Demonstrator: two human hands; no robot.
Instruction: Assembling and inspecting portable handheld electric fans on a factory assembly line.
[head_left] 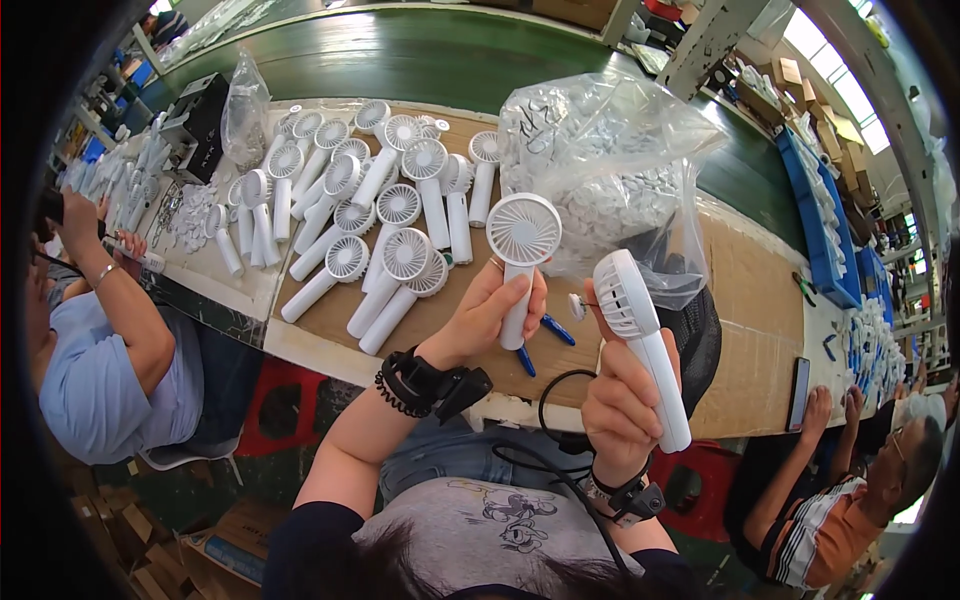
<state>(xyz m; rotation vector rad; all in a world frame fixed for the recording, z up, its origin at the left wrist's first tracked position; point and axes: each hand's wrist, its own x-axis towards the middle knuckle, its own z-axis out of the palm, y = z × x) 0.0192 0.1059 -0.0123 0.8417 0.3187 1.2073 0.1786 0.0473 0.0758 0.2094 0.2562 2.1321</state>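
Note:
My left hand is closed round the handle of a white handheld fan, its round slatted grille facing up. In my right hand a second white handheld fan is gripped, turned side-on so its vented rim shows. A small white round piece on a thin dark stem sticks out by the right fingertips; whether they pinch it I cannot tell. The two fans are apart. Just beyond my left hand lies a group of similar white fans on the cardboard-covered table.
A large clear bag of small white parts stands beyond my right hand. Blue pens lie between my hands. A black mesh item sits right of my right hand. Co-workers sit left and right. A green conveyor belt runs behind.

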